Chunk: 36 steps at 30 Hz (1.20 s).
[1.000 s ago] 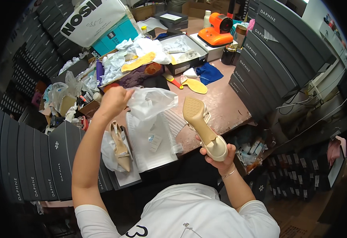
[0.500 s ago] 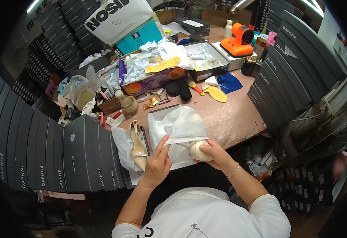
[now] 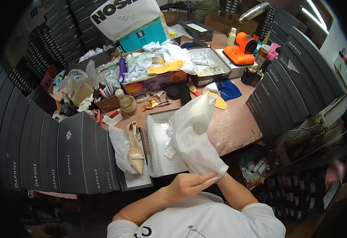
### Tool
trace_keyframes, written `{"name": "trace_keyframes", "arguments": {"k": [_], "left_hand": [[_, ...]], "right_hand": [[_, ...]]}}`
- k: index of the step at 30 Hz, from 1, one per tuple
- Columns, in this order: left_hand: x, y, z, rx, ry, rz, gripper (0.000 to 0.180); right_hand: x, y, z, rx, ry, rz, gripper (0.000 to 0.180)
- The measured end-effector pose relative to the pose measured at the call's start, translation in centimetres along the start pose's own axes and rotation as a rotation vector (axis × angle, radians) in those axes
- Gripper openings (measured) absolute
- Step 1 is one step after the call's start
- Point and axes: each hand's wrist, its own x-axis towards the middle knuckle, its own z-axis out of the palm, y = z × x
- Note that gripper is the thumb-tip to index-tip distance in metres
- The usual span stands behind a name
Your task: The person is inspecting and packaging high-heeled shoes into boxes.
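A white, thin dust bag (image 3: 193, 131) is stretched upright over the near side of the open shoebox. At its near mouth, my left hand (image 3: 189, 185) is closed on the edge of the bag. My right hand reaches inside and is covered by it; only the wrist (image 3: 222, 179) shows, so its fingers and whatever they hold are hidden. The shoebox (image 3: 153, 119) has a white padded liner with small white sachets (image 3: 169, 152) on it. To its left, a beige pointed high-heeled shoe (image 3: 135, 152) lies on white tissue (image 3: 119, 148) over a dark box lid.
Grey shoeboxes (image 3: 76, 152) stand in a row at left, and another stack (image 3: 288, 79) leans at right. Behind are a carton of crumpled paper (image 3: 153, 79), a bottle in a tape roll (image 3: 128, 105), an orange device (image 3: 241, 49) and a blue cloth (image 3: 229, 90).
The cream shoe in my right hand has gone out of sight. The bag has been lifted from the box and pulled over my right hand; my left hand has moved right to its mouth.
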Motion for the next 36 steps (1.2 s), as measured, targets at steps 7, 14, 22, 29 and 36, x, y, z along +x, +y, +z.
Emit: {"name": "trace_keyframes", "arguments": {"k": [7, 14, 22, 29, 36], "left_hand": [[-0.9, 1.9, 5.4, -0.378, -0.209, -0.004, 0.047], [-2.0, -2.5, 0.9, 0.021, -0.027, -0.397, 0.057], [-25.3, -19.5, -6.7, 0.008, 0.543, -1.537, 0.042], [-14.7, -10.0, -12.3, -0.531, 0.587, -1.328, 0.028], [-8.2, -4.6, -9.7, -0.438, -0.771, -0.921, 0.033]], "right_hand": [[0.8, -3.2, -2.9, 0.535, -0.140, 0.315, 0.045], [3.6, 10.4, -3.7, -0.183, 0.040, 0.491, 0.041], [-2.5, 2.1, -6.4, 0.131, -0.782, 0.149, 0.046], [4.9, -7.3, -12.3, 0.586, -0.257, 0.121, 0.068], [6.6, -14.0, -9.0, -0.399, -0.619, -0.843, 0.056]]}}
